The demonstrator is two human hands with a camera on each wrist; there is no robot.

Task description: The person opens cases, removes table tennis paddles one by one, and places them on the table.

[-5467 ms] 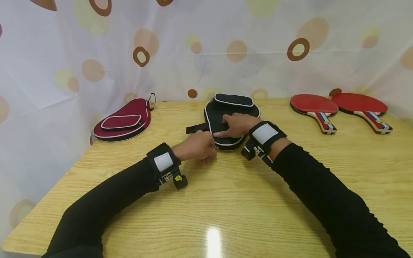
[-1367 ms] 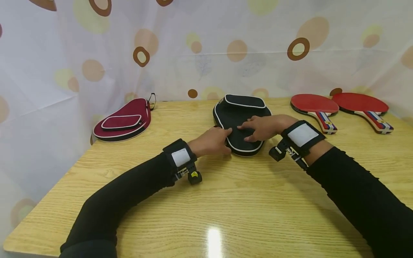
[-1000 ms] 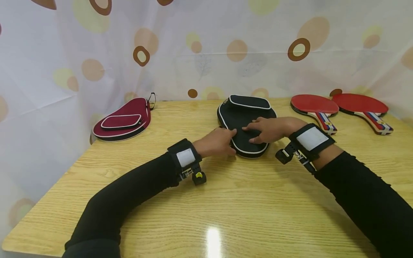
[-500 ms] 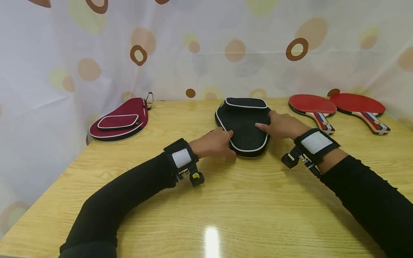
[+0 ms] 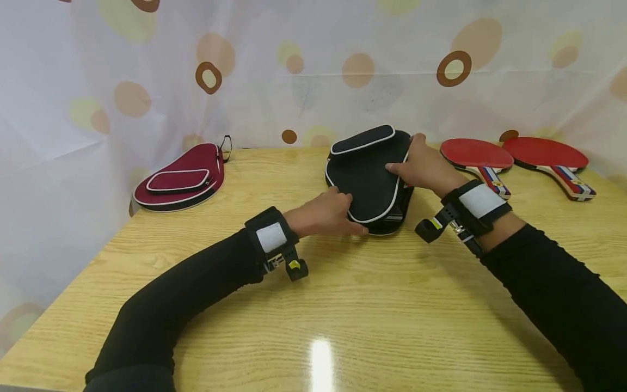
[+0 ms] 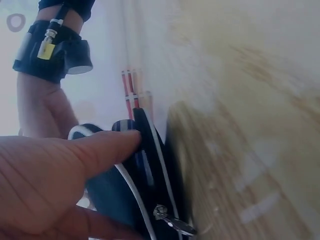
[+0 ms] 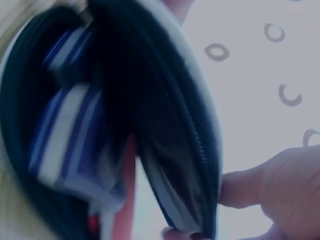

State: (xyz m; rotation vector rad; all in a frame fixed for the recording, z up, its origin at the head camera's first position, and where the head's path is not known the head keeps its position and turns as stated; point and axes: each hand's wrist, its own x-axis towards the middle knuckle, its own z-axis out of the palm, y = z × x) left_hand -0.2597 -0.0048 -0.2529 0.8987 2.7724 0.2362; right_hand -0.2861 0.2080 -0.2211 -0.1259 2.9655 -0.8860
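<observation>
In the head view a black table tennis bat case (image 5: 369, 179) with white piping lies on the table, its upper cover lifted along the right side. My right hand (image 5: 428, 166) pinches that cover's edge, thumb on top. My left hand (image 5: 325, 212) grips the case's left front edge. In the left wrist view, its thumb (image 6: 107, 147) lies across the gap between cover and base, near a zip pull (image 6: 172, 220). Looking into the opening, the right wrist view shows blurred blue-and-white striped handles (image 7: 65, 135) and a red strip (image 7: 125, 195) inside the case.
Two red table tennis bats (image 5: 477, 153) (image 5: 546, 152) lie at the back right, handles toward me. A maroon bat case (image 5: 181, 179) with a wrist loop rests at the back left. A patterned curtain (image 5: 318, 71) hangs behind the wooden table (image 5: 392, 305).
The case has shifted right from its earlier place. My right hand moved from its top to its right edge and raised the cover, which now tilts up with a gap showing.
</observation>
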